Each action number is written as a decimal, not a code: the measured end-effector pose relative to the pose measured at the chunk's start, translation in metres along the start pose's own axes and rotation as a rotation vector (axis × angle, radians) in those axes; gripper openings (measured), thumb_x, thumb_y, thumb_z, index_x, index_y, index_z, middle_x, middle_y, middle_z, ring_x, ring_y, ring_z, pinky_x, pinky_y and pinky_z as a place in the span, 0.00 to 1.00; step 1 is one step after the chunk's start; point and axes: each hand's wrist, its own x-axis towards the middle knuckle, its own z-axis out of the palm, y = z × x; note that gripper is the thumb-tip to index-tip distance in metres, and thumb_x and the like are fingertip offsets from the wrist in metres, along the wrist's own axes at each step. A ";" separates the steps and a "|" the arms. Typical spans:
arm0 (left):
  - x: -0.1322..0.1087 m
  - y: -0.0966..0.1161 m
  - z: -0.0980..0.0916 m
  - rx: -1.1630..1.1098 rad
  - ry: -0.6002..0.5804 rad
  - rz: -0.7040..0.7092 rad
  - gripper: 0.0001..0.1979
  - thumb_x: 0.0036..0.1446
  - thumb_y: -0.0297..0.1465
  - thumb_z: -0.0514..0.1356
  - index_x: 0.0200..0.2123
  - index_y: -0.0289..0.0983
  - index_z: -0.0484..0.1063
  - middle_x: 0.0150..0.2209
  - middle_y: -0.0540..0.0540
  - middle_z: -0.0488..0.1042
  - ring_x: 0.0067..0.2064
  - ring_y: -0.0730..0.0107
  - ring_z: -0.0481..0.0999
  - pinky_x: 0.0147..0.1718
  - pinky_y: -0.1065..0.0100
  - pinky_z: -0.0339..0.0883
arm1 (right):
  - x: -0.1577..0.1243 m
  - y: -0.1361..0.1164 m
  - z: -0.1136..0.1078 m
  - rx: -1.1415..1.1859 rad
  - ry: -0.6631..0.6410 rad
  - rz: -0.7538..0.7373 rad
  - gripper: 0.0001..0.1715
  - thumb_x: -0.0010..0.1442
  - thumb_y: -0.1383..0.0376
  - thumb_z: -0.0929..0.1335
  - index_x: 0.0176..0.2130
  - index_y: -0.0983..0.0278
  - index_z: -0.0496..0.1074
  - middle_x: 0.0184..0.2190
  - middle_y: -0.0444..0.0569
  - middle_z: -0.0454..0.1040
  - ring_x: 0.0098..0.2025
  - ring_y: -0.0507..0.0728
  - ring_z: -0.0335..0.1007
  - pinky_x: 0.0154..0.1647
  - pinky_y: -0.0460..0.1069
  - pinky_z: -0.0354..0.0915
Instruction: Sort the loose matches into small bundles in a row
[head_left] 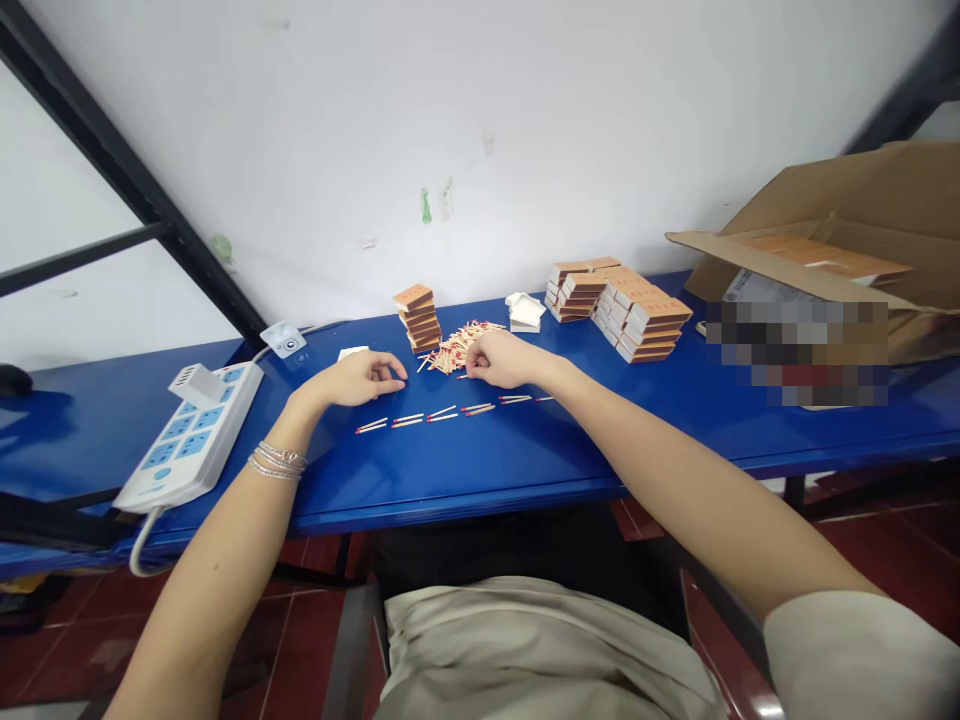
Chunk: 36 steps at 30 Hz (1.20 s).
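Note:
My right hand (499, 358) is at the near edge of a heap of red-tipped matches (457, 350), its fingers pinched together. A match (462, 377) pokes out from under those fingertips. To the left, my left hand (367, 378) hovers over or rests on the table with its fingers loosely curved and apart, holding nothing. In front of both hands runs a row of matches in pairs, among them one pair (407, 421) near the left end. My right forearm partly covers the row's right end. A white piece (352, 352) shows partly behind my left hand.
Behind the heap stand a stack of matchboxes (418, 318) and a white box tray (525, 312). More stacked matchboxes (637, 310) lie at the right, beside an open cardboard carton (810, 210). A power strip (199, 430) occupies the left of the blue table (450, 470).

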 end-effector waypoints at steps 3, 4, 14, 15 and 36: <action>0.000 0.000 0.000 0.008 -0.003 0.002 0.19 0.50 0.43 0.62 0.41 0.36 0.74 0.25 0.49 0.73 0.26 0.71 0.69 0.26 0.69 0.63 | -0.007 0.009 -0.017 -0.036 -0.100 0.117 0.08 0.49 0.72 0.69 0.32 0.67 0.78 0.30 0.49 0.78 0.31 0.53 0.71 0.31 0.46 0.61; 0.000 0.000 -0.001 0.012 -0.006 0.003 0.19 0.50 0.43 0.62 0.41 0.36 0.74 0.25 0.49 0.73 0.26 0.71 0.69 0.26 0.69 0.63 | -0.010 0.013 -0.024 -0.063 -0.129 0.165 0.09 0.48 0.72 0.69 0.32 0.67 0.78 0.31 0.50 0.79 0.32 0.54 0.72 0.31 0.46 0.62; 0.000 -0.001 -0.001 -0.002 -0.011 0.003 0.20 0.50 0.44 0.62 0.41 0.36 0.75 0.25 0.48 0.73 0.26 0.70 0.70 0.27 0.69 0.64 | -0.031 0.042 -0.053 -0.116 -0.429 0.333 0.07 0.41 0.67 0.74 0.27 0.62 0.81 0.32 0.47 0.81 0.38 0.60 0.76 0.35 0.49 0.66; -0.001 0.000 -0.001 -0.002 -0.013 0.005 0.19 0.50 0.44 0.62 0.41 0.36 0.74 0.25 0.48 0.73 0.26 0.70 0.70 0.27 0.68 0.64 | -0.031 0.042 -0.052 -0.106 -0.432 0.325 0.06 0.41 0.67 0.74 0.26 0.62 0.80 0.31 0.47 0.81 0.38 0.60 0.76 0.35 0.49 0.66; -0.001 0.002 -0.002 0.003 -0.042 -0.006 0.19 0.53 0.43 0.61 0.42 0.36 0.73 0.26 0.49 0.72 0.27 0.70 0.69 0.28 0.68 0.65 | -0.007 0.054 -0.030 -0.060 -0.060 0.324 0.09 0.51 0.70 0.71 0.36 0.66 0.79 0.34 0.51 0.79 0.34 0.55 0.72 0.32 0.46 0.62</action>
